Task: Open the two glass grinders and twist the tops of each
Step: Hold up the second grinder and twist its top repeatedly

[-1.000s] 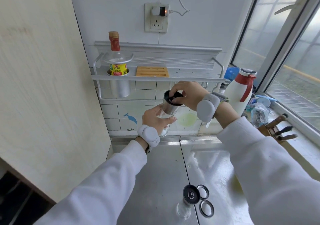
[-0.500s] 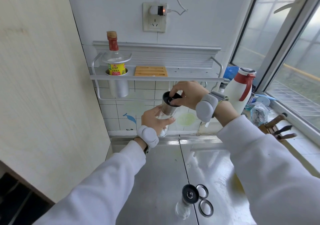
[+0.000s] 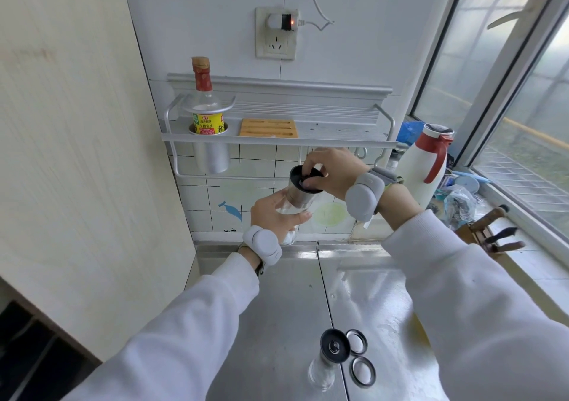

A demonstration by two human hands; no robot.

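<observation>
I hold one glass grinder (image 3: 296, 199) up in front of the wall tiles, tilted toward me. My left hand (image 3: 275, 215) grips its clear glass body from below. My right hand (image 3: 333, 171) pinches the black knob on its dark top, fingers curled over the rim. The second glass grinder (image 3: 328, 358) stands uncapped on the steel counter (image 3: 277, 308) near the front, its black top facing up. Two round clear lids (image 3: 356, 341) lie flat on the counter just right of it.
A wall rack (image 3: 277, 137) above holds a red-capped bottle (image 3: 205, 104) and a wooden block (image 3: 268, 128). A white and red thermos jug (image 3: 426, 163) stands at the right by the window. A wooden knife block (image 3: 489, 235) sits on the sill. A pale board (image 3: 70, 141) leans left.
The held grinder stays in the same place; my right fingers have shifted slightly round its black top. The grinder and lids on the counter have not moved.
</observation>
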